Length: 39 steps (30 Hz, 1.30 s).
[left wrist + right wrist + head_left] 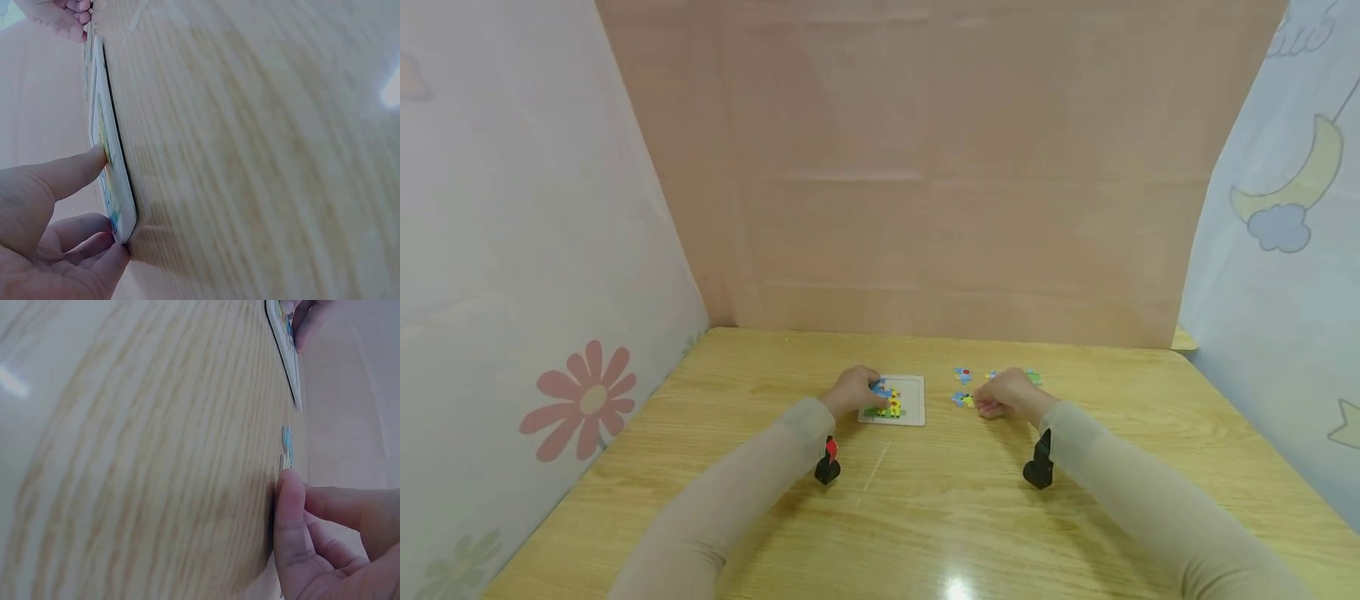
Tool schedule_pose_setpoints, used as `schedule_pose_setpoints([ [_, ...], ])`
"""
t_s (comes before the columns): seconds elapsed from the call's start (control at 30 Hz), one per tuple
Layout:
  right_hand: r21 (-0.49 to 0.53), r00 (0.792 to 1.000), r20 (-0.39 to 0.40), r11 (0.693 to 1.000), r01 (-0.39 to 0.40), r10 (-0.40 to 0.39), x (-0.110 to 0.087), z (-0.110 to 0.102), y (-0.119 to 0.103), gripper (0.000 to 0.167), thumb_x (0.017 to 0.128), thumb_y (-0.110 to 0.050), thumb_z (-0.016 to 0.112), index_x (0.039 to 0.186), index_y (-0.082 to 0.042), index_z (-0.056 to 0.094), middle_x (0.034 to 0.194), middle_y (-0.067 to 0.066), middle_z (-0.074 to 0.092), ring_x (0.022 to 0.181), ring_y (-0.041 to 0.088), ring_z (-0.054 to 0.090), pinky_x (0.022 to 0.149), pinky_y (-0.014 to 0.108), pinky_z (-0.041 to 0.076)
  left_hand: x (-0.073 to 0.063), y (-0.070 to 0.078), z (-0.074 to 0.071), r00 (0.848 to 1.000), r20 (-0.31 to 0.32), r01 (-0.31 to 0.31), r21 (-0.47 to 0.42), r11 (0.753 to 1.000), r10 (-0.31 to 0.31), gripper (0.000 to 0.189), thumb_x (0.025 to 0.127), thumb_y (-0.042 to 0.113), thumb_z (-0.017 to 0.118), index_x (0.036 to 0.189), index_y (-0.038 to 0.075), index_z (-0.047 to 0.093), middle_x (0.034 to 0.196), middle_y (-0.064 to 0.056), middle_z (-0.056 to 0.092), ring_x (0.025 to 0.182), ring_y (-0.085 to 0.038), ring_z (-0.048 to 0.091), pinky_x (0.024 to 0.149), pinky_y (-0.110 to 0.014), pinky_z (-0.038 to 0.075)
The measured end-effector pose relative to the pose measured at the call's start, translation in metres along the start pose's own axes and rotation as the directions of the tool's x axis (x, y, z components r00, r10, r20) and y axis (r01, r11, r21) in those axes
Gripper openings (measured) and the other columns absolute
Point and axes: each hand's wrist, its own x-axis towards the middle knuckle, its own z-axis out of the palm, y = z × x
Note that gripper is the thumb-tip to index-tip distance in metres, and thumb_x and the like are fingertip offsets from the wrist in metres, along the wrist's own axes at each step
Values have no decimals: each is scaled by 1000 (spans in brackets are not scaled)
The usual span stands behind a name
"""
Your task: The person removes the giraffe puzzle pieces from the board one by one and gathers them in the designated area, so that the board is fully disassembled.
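Over on the wooden table (pixel 925 517), the left hand (pixel 850 390) grips the puzzle tray (pixel 916 400) by its left side, thumb over the fitted pieces (pixel 893 406), presumably to stop it sliding. Right of the tray, the right hand (pixel 1011 392), fingers curled, pinches a blue-and-yellow jigsaw piece (pixel 959 400) by its end, perhaps for easy lifting; loose pieces (pixel 962 376) lie within reach.
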Motion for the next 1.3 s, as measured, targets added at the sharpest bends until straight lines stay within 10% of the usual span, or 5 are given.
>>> schedule_pose_setpoints([
  [0.93,-103,993,53,988,112,-107,0,22,-31,29,93,-9,61,111,15,61,88,16,71,73,19,72,81,34,59,1,-4,-2,997,48,-71,144,987,65,71,86,30,75,141,-3,46,151,-16,42,138,-34,39,115,-45,32],
  [1.3,32,998,19,998,63,-63,13,44,-41,29,92,-6,63,114,13,63,95,21,72,76,21,72,85,37,58,-4,2,-2,993,93,-86,178,980,70,69,83,31,77,139,1,50,152,-12,40,142,-33,35,117,-45,28],
])
